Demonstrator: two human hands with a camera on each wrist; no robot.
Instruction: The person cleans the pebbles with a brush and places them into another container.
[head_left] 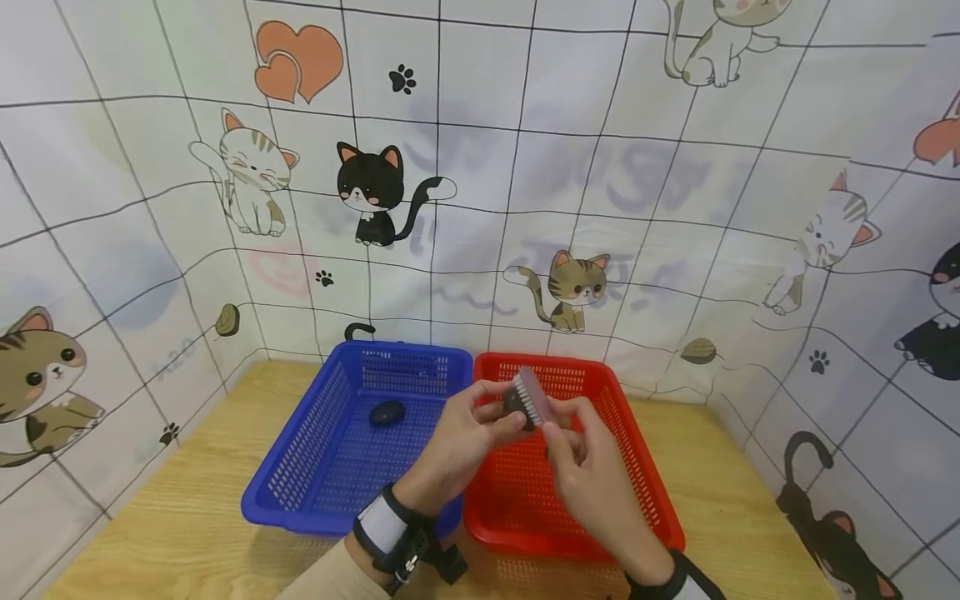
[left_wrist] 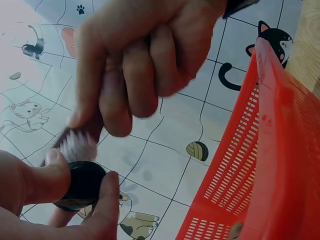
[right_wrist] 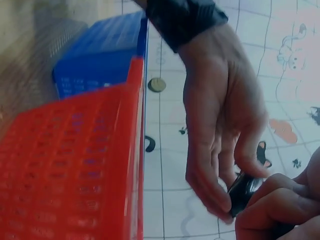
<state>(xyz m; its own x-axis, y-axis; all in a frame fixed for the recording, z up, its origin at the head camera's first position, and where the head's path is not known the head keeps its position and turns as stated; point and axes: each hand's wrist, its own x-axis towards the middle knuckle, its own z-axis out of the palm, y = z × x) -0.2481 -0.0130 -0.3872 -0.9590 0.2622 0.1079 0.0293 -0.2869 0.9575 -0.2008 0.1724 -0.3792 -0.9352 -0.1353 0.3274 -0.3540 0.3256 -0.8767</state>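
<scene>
My left hand [head_left: 457,437] pinches a dark, glossy, rounded stone [left_wrist: 82,180] between thumb and fingers, above the red basket [head_left: 517,508]. The right hand [head_left: 600,475] grips a small brush [head_left: 535,392] with a reddish-brown back and white bristles. In the head view the bristles face left, right against the stone. From the right wrist view, the stone [right_wrist: 242,192] shows glossy black in the left fingers, while the right hand [right_wrist: 280,210] partly covers it. Another smooth black stone [head_left: 387,413] lies in the blue basket [head_left: 277,492] at left.
Both baskets stand side by side on a wooden table [head_left: 180,517]. Behind and beside them hangs a white cloth [head_left: 465,200] with a grid and cartoon cats. A small brownish thing [left_wrist: 236,230] shows at the red basket's inner side in the left wrist view.
</scene>
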